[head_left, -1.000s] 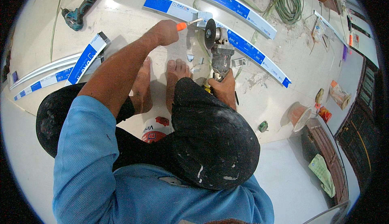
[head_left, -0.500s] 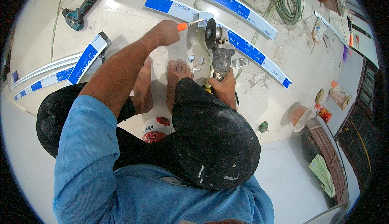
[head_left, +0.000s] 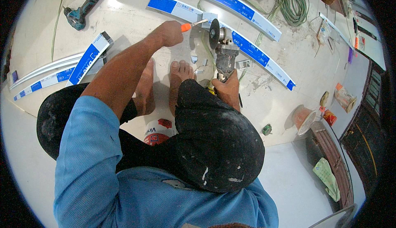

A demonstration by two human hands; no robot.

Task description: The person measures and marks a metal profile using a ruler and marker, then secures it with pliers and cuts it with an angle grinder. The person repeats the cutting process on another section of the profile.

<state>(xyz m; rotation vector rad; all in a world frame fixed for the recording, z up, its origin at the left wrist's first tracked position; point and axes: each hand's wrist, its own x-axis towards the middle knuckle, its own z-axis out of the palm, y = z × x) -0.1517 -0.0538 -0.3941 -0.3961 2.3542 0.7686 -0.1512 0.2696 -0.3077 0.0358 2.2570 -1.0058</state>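
At the far left, pale slim strips [head_left: 43, 82] lay on the floor beside a shorter blue-and-white profile [head_left: 86, 63], set at a slant, and above them rested a teal-and-black cordless drill [head_left: 82, 11]. A red-and-white bucket [head_left: 158, 134] stood between the person's legs, partly covered by the dark trousers. Over the bare feet, the left hand [head_left: 170, 33] was curled into a fist around an orange-handled tool [head_left: 186, 27], its metal blade reaching rightward to the nearer long blue-and-white profile [head_left: 247, 45]; whether the tip touched it, I could not tell. A farther long profile [head_left: 231, 1] ran just beyond. Right of the blade, the angle grinder [head_left: 225, 59] stood with its dark disc [head_left: 214, 34] uppermost, close to the nearer profile, the right hand [head_left: 228, 88] wrapped around its body. A small metal piece [head_left: 243, 64] lay just beside the grinder; farther right came a coiled greenish cable [head_left: 292, 7] and a pinkish tub [head_left: 304, 118].
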